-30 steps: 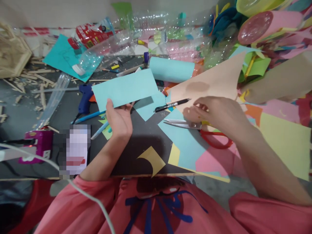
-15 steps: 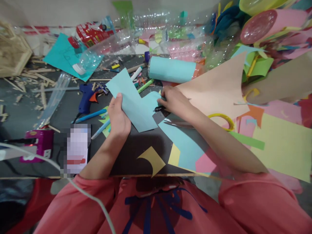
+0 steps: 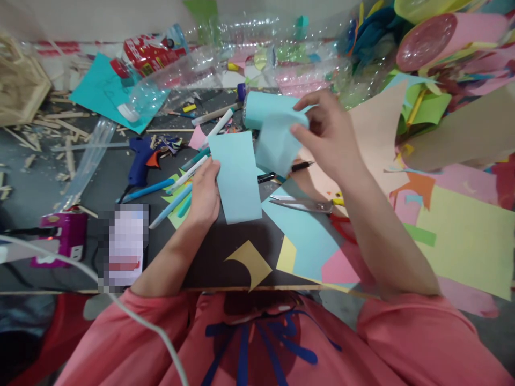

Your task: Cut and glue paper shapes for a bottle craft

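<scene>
A light blue paper rectangle [image 3: 237, 179] is gripped at its left edge by my left hand [image 3: 206, 190], thumb on its face. My right hand [image 3: 328, 134] pinches a second light blue paper piece [image 3: 277, 142], which is blurred by motion. That piece hangs in front of a bottle wrapped in light blue paper [image 3: 267, 104]. Below my right hand lie a black pen [image 3: 301, 165] and scissors [image 3: 301, 203] with yellow on the handle. Under the scissors is a larger light blue sheet [image 3: 309, 236].
A blue glue gun [image 3: 140, 161], markers [image 3: 171, 206], a phone [image 3: 126, 244] and a purple box [image 3: 60, 238] are on the left. Clear plastic bottles [image 3: 181, 75] line the back. Coloured paper [image 3: 466, 236] covers the right side. A white cable [image 3: 140, 321] crosses the lower left.
My right hand has risen up and to the right, lifting the second blue piece off the table area. My left hand has shifted slightly right, and its paper now stands more upright.
</scene>
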A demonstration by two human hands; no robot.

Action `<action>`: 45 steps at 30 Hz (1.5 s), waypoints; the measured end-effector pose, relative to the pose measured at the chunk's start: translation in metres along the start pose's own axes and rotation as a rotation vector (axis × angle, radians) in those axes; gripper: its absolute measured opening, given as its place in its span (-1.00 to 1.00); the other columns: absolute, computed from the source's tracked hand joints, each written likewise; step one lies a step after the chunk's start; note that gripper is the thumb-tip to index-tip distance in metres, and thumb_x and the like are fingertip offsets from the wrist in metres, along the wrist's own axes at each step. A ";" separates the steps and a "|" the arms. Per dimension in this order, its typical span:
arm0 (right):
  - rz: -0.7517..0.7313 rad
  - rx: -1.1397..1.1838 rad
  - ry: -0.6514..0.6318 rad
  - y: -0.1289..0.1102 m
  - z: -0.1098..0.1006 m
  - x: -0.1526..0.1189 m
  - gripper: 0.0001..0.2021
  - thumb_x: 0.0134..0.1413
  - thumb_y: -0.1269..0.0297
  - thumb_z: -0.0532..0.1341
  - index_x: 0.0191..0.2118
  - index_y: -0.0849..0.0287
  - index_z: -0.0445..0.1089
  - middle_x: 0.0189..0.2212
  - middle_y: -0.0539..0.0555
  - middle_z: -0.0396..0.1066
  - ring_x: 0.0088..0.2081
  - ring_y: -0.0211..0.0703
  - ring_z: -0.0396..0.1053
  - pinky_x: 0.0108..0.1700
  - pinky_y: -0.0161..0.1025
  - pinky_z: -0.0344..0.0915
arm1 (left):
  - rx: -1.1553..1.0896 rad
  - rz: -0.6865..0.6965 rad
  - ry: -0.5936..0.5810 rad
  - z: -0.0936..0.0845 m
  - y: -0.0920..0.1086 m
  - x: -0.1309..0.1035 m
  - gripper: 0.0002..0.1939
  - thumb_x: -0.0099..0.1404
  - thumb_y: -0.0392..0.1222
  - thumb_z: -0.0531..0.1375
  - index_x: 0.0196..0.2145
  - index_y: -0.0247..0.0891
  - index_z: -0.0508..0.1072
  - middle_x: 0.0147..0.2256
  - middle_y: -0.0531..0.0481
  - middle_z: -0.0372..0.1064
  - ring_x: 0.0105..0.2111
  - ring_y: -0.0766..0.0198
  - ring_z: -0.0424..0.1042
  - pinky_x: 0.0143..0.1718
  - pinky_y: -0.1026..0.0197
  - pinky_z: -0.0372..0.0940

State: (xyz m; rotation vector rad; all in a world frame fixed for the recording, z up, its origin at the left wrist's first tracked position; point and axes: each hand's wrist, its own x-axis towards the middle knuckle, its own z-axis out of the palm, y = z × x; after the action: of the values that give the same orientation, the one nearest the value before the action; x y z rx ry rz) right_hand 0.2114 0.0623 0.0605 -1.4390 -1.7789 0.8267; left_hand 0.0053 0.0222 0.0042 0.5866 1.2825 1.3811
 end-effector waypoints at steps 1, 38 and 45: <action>0.003 0.075 0.024 -0.003 -0.007 -0.004 -0.83 0.13 0.41 0.19 -0.17 0.05 0.25 -0.49 -0.08 0.24 -0.43 -0.24 0.22 -0.29 -0.21 0.22 | 0.018 -0.009 -0.038 -0.001 -0.002 0.000 -0.90 0.19 -0.34 0.17 -0.38 -0.23 0.49 -0.39 0.07 0.50 -0.32 0.27 0.45 -0.21 0.25 0.34; 0.032 -0.678 -0.414 0.017 -0.018 -0.056 -0.86 0.18 0.27 0.11 -0.29 0.15 0.39 -0.28 0.17 0.46 -0.26 0.03 0.40 -0.36 -0.18 0.15 | 0.143 0.054 -0.250 -0.007 -0.008 -0.001 -0.60 0.01 -0.24 0.34 -0.17 -0.13 0.35 -0.31 0.04 0.50 -0.21 0.13 0.52 -0.18 0.15 0.40; 0.153 0.111 -0.157 0.013 0.031 -0.062 -0.65 0.19 -0.01 0.15 -0.04 0.11 0.30 -0.21 0.09 0.44 -0.29 -0.14 0.39 -0.28 -0.20 0.31 | 0.154 -0.026 -0.389 -0.007 -0.013 -0.008 -0.45 0.00 -0.14 0.39 -0.05 -0.15 0.34 -0.29 0.00 0.51 -0.17 0.03 0.54 -0.18 0.09 0.42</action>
State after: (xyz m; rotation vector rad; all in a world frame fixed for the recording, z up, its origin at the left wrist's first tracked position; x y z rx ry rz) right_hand 0.2013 0.0024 0.0246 -1.4851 -1.7220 1.1272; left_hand 0.0065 0.0102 -0.0072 0.8932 1.0793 1.0853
